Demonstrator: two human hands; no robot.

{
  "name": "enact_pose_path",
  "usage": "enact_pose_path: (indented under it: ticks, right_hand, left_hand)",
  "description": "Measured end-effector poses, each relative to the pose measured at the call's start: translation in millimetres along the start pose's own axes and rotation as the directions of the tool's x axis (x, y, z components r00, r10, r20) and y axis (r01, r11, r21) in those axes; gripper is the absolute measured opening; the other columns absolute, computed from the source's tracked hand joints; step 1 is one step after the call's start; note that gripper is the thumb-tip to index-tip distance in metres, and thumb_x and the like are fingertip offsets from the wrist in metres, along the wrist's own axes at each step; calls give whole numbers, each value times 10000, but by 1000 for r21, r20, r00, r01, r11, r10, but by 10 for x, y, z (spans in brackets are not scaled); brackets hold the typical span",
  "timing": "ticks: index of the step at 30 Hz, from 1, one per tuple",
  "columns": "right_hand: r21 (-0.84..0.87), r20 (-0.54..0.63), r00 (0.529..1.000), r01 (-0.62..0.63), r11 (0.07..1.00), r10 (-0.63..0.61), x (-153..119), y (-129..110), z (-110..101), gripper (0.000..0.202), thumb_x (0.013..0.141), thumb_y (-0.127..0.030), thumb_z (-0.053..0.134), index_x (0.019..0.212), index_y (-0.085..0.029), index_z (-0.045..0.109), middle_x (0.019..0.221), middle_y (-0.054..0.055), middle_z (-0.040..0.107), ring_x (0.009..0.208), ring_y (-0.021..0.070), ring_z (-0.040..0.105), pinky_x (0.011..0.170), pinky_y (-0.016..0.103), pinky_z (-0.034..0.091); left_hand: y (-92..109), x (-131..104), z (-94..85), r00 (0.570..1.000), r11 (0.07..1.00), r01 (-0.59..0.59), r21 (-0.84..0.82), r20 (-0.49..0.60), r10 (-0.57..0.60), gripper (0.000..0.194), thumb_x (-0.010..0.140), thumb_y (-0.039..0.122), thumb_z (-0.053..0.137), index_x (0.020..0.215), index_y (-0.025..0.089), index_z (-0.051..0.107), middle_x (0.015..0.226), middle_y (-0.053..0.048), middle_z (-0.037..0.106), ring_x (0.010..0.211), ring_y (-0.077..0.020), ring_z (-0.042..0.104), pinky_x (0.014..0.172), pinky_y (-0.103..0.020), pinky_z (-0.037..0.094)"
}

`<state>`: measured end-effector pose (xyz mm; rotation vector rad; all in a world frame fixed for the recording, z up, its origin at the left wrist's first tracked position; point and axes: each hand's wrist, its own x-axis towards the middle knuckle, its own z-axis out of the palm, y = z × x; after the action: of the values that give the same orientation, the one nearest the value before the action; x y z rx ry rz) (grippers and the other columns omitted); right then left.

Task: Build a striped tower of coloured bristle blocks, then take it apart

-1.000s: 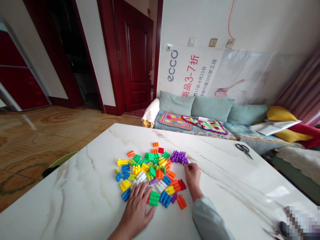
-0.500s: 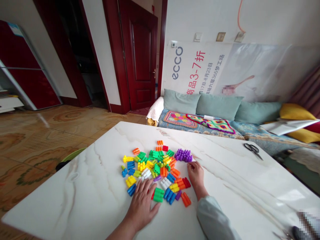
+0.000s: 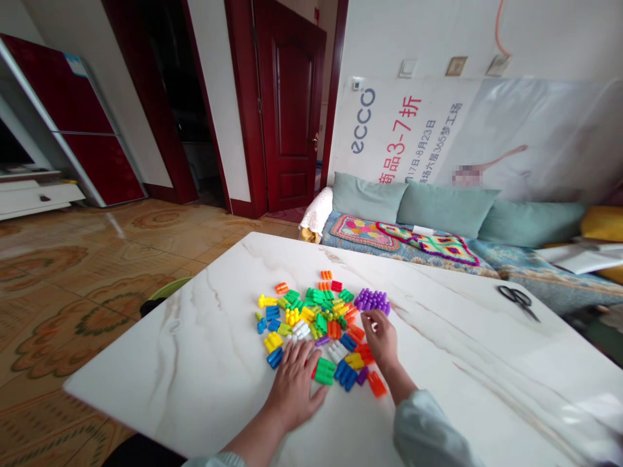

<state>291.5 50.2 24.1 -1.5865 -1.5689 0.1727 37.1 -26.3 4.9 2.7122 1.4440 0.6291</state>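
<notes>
A loose pile of colourful plastic building blocks lies on the white marble-patterned table (image 3: 209, 363). My left hand (image 3: 296, 386) rests palm down at the pile's near edge, fingers spread, beside a green block (image 3: 324, 371) and a blue block (image 3: 275, 358). At the pile's right side my right hand (image 3: 380, 336) has its fingers curled together near an orange block (image 3: 357, 333); whatever its fingertips hold, if anything, is hidden. Just beyond it sits a tight group of purple blocks (image 3: 372, 301). White blocks (image 3: 337, 352) and yellow blocks (image 3: 293, 316) lie between the hands.
Black scissors (image 3: 518, 298) lie near the table's far right edge. Behind the table stands a sofa with green cushions (image 3: 448, 207) and a crocheted mat (image 3: 367, 232). A red door (image 3: 292, 117) and a red fridge (image 3: 82, 123) are farther back.
The view has turned left, so everything sits farther right in the picture. My right hand has moved a little from the purple group toward the pile; my left hand stays spread in place.
</notes>
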Motion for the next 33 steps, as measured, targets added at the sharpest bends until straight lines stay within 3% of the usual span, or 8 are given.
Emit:
enact_pose_path:
  ticks: [2, 6, 11, 18, 25, 30, 33]
  right_hand:
    - [1, 93, 991, 93, 996, -92, -33, -259, 108, 308, 865, -360, 452, 1044, -204, 648, 1044, 71, 647, 850, 176, 620, 737, 290, 496]
    - [-166, 190, 967, 199, 966, -167, -83, -599, 335, 533, 798, -204, 527, 1329, -237, 500, 1272, 96, 543, 1148, 250, 509, 949, 382, 449]
    - [-187, 259, 951, 219, 958, -167, -146, -675, 501, 455, 811, -105, 470, 1226, -243, 597, 1289, 95, 524, 1182, 243, 496, 1002, 377, 421]
    - [145, 129, 984, 106, 984, -125, -348, -736, 491, 372, 783, -111, 470, 1118, -179, 614, 1146, 109, 586, 1036, 205, 599, 893, 336, 509]
    - [282, 33, 990, 121, 952, -136, -636, -754, 482, 291, 817, -144, 467, 1053, -182, 632, 1162, 119, 611, 1082, 222, 585, 822, 346, 541]
    - [157, -94, 992, 97, 983, -83, -756, -680, 435, 296, 828, -152, 467, 1082, -180, 618, 1115, 106, 635, 1071, 230, 570, 935, 420, 473]
    - [18, -45, 996, 84, 996, -83, -801, -685, 431, 406, 810, -155, 493, 1206, -180, 577, 1186, 106, 615, 1116, 255, 536, 968, 449, 436]
  left_hand:
    - [15, 7, -15, 1000, 1000, 14, -10, 5, -14, 608, 833, 503, 527, 1365, 224, 438, 1443, -91, 426, 1347, -306, 336, 1146, -541, 195]
    - [44, 22, -47, 1000, 999, 28, -31, 3, -28, 583, 836, 495, 518, 1348, 223, 455, 1440, -91, 429, 1348, -304, 337, 1148, -548, 194]
    - [46, 21, -71, 999, 998, 37, -47, 9, -37, 587, 843, 504, 499, 1354, 219, 449, 1443, -93, 427, 1355, -298, 332, 1154, -539, 193]
    - [39, 18, -53, 999, 996, 48, -75, 7, -47, 604, 830, 485, 516, 1368, 222, 435, 1465, -90, 396, 1369, -291, 314, 1160, -530, 182]
    - [30, 14, 9, 997, 995, 66, -68, 42, -63, 747, 794, 430, 556, 1451, 174, 305, 1521, -125, 295, 1409, -298, 240, 1166, -529, 152]
    - [54, 24, -16, 996, 993, 89, -78, 33, -86, 776, 786, 413, 553, 1465, 160, 275, 1563, -105, 184, 1423, -295, 203, 1168, -505, 162]
    - [61, 29, -28, 997, 995, 73, -74, 13, -72, 793, 787, 372, 542, 1481, 150, 229, 1571, -96, 152, 1423, -289, 204, 1165, -496, 181]
